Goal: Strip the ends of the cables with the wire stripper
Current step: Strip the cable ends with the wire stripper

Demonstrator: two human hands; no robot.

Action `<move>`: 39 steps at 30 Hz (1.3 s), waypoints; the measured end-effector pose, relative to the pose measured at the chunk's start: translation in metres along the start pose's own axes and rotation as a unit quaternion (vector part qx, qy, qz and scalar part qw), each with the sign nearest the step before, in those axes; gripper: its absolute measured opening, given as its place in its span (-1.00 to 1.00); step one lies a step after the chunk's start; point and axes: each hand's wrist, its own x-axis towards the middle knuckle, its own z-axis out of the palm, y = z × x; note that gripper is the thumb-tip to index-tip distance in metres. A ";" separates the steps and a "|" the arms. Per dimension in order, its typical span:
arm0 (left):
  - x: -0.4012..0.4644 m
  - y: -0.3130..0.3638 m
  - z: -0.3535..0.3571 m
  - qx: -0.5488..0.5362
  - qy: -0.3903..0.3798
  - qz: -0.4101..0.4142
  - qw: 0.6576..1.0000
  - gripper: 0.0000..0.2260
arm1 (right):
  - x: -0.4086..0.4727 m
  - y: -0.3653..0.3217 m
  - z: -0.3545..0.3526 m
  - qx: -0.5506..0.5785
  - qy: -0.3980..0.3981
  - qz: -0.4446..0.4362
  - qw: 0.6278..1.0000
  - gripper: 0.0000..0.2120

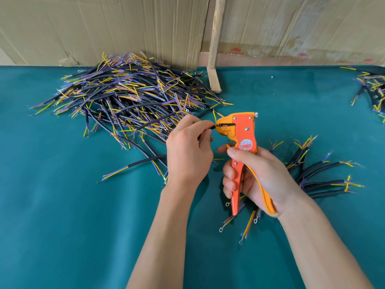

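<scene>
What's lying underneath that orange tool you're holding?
Under the orange and yellow wire stripper, on the teal cloth, lie black cables with coloured wires and ring terminals. The right hand covers their middles.

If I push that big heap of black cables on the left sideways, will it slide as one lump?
Probably not. The big heap of black-jacketed cables is loose, criss-crossed short pieces, so it would likely spread and shed strays. The teal cloth table cover looks grippy and may drag the bottom ones. Single pieces look semi-stiff, holding gentle curves.
</scene>
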 end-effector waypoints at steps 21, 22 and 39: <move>-0.001 0.003 -0.001 -0.006 0.000 -0.034 0.999 -0.86 | -0.006 -0.006 -0.001 0.026 -0.006 -0.015 1.000 -0.59; -0.001 0.004 -0.001 -0.003 0.003 -0.033 0.999 -0.86 | -0.006 -0.007 -0.001 0.021 -0.012 -0.008 1.000 -0.62; 0.002 -0.003 -0.003 -0.003 0.040 -0.049 0.998 -0.85 | -0.006 -0.006 0.003 0.059 0.004 -0.006 0.998 -0.58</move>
